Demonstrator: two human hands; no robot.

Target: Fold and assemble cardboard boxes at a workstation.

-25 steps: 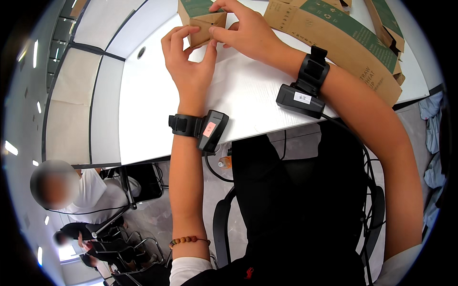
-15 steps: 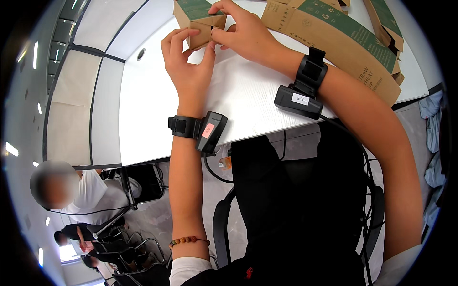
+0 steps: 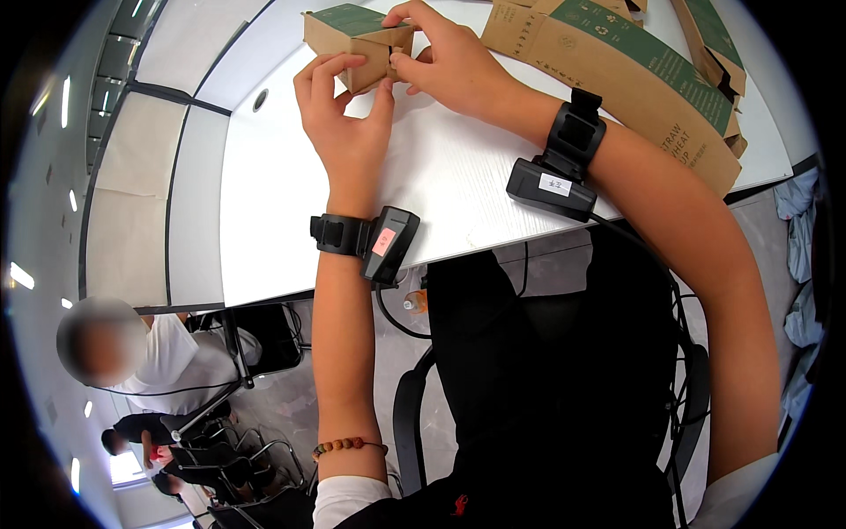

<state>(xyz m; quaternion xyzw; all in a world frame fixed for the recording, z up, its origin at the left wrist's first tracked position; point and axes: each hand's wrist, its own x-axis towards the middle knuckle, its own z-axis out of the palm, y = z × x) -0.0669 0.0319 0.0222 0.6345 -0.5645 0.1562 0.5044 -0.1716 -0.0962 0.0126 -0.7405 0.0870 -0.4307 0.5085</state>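
Note:
A small brown cardboard box with a green printed panel stands at the far edge of the view, partly cut off by my fingers. My left hand grips its near lower side, with the thumb at the near corner and the fingers on the left face. From the right, my right hand holds the same box, one finger over its top edge and the others at a small gap in the end flaps. Each wrist carries a black strap with a small black device.
Flattened brown-and-green cartons lie at the right of the white table. Another brown-green carton sits beyond them. Pale partition panels border the left side. A person in white sits at lower left.
The box has shifted and turned slightly to the left, showing more of its left face and green panel. Both hands stay on it, nearly where they were.

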